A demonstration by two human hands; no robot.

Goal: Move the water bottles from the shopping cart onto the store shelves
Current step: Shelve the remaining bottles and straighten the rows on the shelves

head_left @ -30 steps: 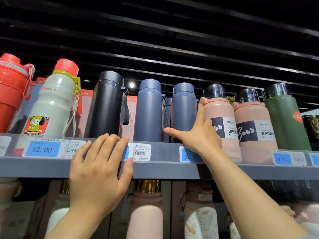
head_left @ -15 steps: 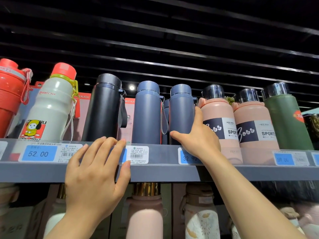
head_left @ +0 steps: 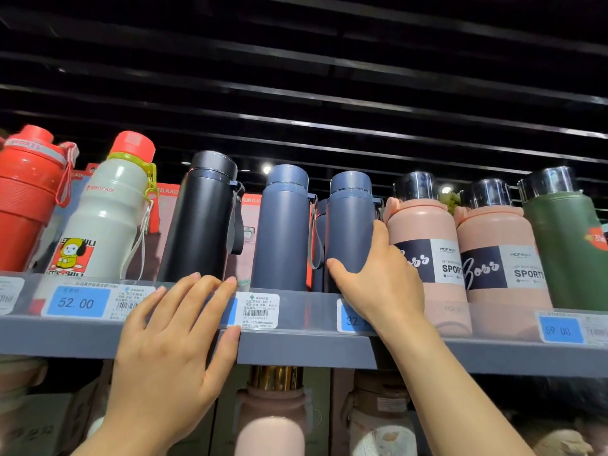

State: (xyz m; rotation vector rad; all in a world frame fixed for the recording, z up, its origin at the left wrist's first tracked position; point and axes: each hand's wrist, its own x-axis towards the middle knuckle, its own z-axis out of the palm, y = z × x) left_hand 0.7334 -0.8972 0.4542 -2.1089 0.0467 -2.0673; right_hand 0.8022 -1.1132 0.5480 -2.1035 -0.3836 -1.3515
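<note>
A slate-blue water bottle point(head_left: 350, 225) stands upright on the grey store shelf point(head_left: 306, 350), between a matching blue bottle point(head_left: 283, 228) and a pink sport bottle point(head_left: 424, 255), gripped low by the right hand point(head_left: 381, 281).

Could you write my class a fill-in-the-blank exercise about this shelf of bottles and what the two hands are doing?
1. The right hand grips the slate-blue cylindrical bottle standing just left of the ____ sport bottle with the clear cap.
2. The left hand rests open on the grey shelf's front ____.
3. The blue price label under the white ribbed bottle with the red cap reads ____.

Missing words: pink; edge; 52.00
</note>
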